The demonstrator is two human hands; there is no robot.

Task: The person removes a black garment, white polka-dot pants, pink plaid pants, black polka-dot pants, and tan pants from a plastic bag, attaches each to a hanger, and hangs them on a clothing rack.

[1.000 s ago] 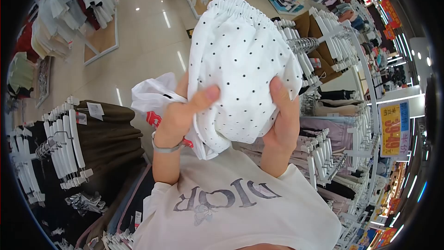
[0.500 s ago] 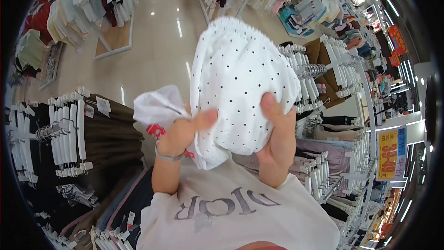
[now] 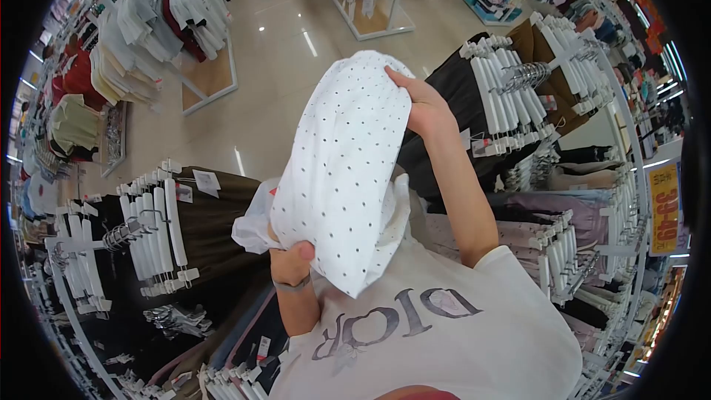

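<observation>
A white cloth garment with small black dots hangs stretched between my hands in front of my chest. My left hand grips its lower left side, thumb on top, the other fingers hidden beneath the fabric. A crumpled white plastic bag with a bit of red print is beside that wrist, partly behind the garment. My right hand pinches the upper right edge, its thumb on the near face.
Racks of dark trousers on white hangers stand at the left, and more hangers at the right. Clothes racks rise beyond the tiled aisle. A yellow price sign hangs far right.
My right hand has moved up and forward to the garment's top edge. The garment, bunched before, is now longer and tilted. My left hand has shifted lower, and the view has turned.
</observation>
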